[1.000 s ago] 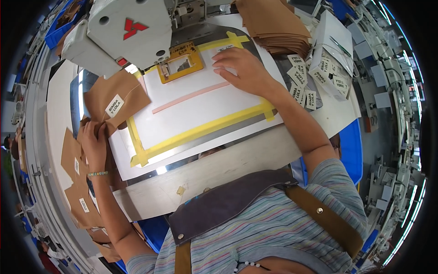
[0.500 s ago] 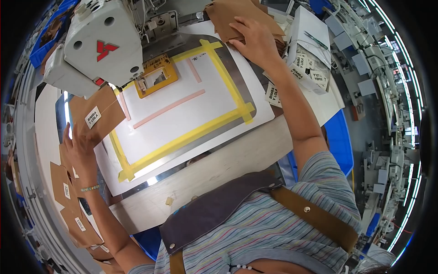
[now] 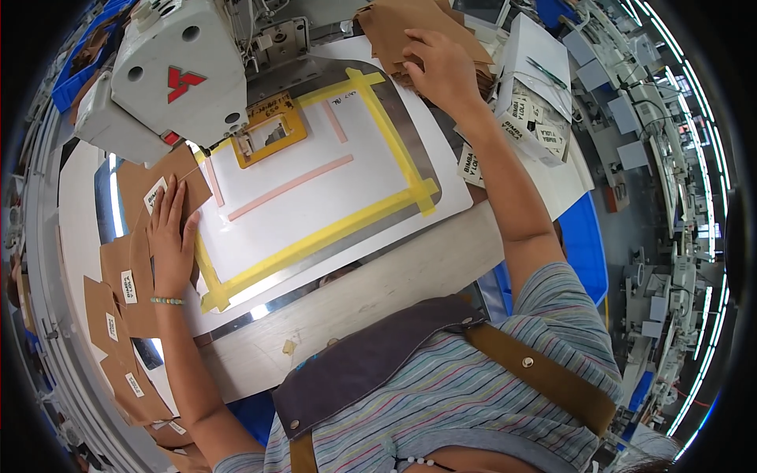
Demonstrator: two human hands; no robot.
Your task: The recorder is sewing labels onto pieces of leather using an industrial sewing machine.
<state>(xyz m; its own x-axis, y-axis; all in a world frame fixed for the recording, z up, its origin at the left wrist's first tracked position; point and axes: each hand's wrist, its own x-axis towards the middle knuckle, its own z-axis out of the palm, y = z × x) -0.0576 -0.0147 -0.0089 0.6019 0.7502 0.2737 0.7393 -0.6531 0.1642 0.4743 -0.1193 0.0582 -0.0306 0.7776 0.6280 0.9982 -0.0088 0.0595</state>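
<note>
My left hand (image 3: 169,236) lies flat with fingers stretched over a brown fabric piece (image 3: 197,180) at the left of the sewing machine head (image 3: 177,79). Its fingertips partly cover the white label (image 3: 151,197) on that piece. At the upper right my right hand (image 3: 443,69) rests over a stack of brown pieces (image 3: 386,35), its fingers bent and apart. Beneath the machine is a yellow frame (image 3: 296,135) on a white sheet (image 3: 292,229) edged with yellow tape.
Several labelled brown pieces (image 3: 106,319) trail down the table's left side. Right of the stack stands a white box (image 3: 530,142) of loose labels, with tweezers (image 3: 546,71) above it. Blue bins (image 3: 587,248) sit by the table's right edge and at the far left.
My left hand has moved right and flattened onto the brown piece, covering part of its label. The piece has shifted slightly left. My right hand's fingers have bent a little over the stack.
</note>
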